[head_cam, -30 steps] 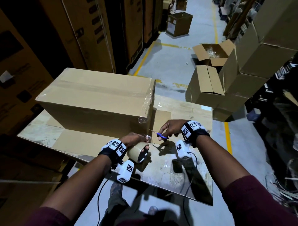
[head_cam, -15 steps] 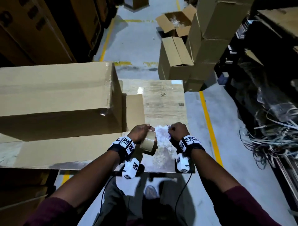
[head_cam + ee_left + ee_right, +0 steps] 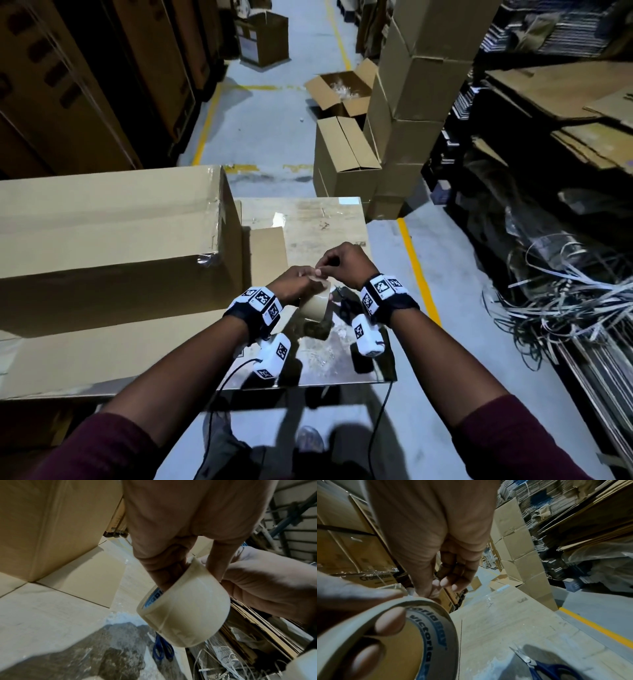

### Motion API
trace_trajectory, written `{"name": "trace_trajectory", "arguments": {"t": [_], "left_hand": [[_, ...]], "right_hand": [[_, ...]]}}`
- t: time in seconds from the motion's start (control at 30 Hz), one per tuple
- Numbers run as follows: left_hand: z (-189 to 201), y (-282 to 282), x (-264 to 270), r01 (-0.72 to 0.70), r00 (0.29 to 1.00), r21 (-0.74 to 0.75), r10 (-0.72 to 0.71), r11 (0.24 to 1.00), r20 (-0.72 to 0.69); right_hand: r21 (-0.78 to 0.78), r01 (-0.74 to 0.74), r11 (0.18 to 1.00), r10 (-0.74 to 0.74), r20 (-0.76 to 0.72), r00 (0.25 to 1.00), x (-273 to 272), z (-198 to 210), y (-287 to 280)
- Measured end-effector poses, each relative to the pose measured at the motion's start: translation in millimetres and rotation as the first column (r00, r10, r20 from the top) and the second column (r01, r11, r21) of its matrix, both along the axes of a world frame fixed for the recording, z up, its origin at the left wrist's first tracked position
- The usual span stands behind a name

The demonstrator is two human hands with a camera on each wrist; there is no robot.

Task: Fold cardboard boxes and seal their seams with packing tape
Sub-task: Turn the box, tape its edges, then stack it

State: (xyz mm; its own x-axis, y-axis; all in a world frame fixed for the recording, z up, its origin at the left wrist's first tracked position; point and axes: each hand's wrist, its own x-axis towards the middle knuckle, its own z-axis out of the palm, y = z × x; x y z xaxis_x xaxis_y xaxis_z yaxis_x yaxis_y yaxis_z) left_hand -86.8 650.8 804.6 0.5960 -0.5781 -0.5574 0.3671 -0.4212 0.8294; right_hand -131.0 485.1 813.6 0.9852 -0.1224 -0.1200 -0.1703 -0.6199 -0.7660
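Observation:
A long sealed cardboard box (image 3: pixel 102 240) lies on the left of the table (image 3: pixel 325 219), on flat cardboard. In front of its right end my left hand (image 3: pixel 294 287) holds a roll of tan packing tape (image 3: pixel 315 305) above the table, with fingers curled through the core (image 3: pixel 388 620). My right hand (image 3: pixel 342 263) is against the top of the roll (image 3: pixel 187 609), its thumb and fingertips (image 3: pixel 435 586) pinching the tape end at the rim. Blue-handled scissors (image 3: pixel 163 650) lie on the table below the roll, also in the right wrist view (image 3: pixel 547 666).
The table's right edge (image 3: pixel 380 308) drops to a grey floor with a yellow line (image 3: pixel 416 270). A stack of boxes (image 3: pixel 404 137) and an open box (image 3: pixel 339 92) stand beyond. Tangled straps (image 3: pixel 565 308) lie right; tall cartons (image 3: pixel 85 85) line the left.
A second ago my right hand held the scissors at the box's corner; they now lie on the table and that hand pinches at the roll. My head has turned right.

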Motion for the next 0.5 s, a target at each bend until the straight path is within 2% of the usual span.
{"name": "trace_trajectory", "arguments": {"t": [0.07,0.17,0.27,0.37,0.5], "left_hand": [[-4,-2,-1,-0.028,1.000,0.034,0.028,0.999,0.005],[-13,-6,1,-0.099,0.992,0.183,0.082,0.978,0.098],[-29,-5,-1,-0.180,0.980,0.230,0.155,0.956,0.120],[-52,-3,-10,-0.233,0.972,0.202,0.224,0.951,0.069],[-90,6,-27,-0.263,0.961,0.167,0.273,0.950,-0.040]], "right_hand": [[-0.074,-0.013,0.997,0.014,0.013,1.000,-1,1,3],[-0.196,-0.045,0.980,0.061,0.076,0.995,-3,0,7],[-0.168,0.055,0.984,-0.033,0.129,0.991,-2,-7,7],[-0.148,0.105,0.983,-0.100,0.041,0.994,1,-36,1],[-0.176,0.116,0.977,-0.151,-0.202,0.968,5,-90,0]]}}
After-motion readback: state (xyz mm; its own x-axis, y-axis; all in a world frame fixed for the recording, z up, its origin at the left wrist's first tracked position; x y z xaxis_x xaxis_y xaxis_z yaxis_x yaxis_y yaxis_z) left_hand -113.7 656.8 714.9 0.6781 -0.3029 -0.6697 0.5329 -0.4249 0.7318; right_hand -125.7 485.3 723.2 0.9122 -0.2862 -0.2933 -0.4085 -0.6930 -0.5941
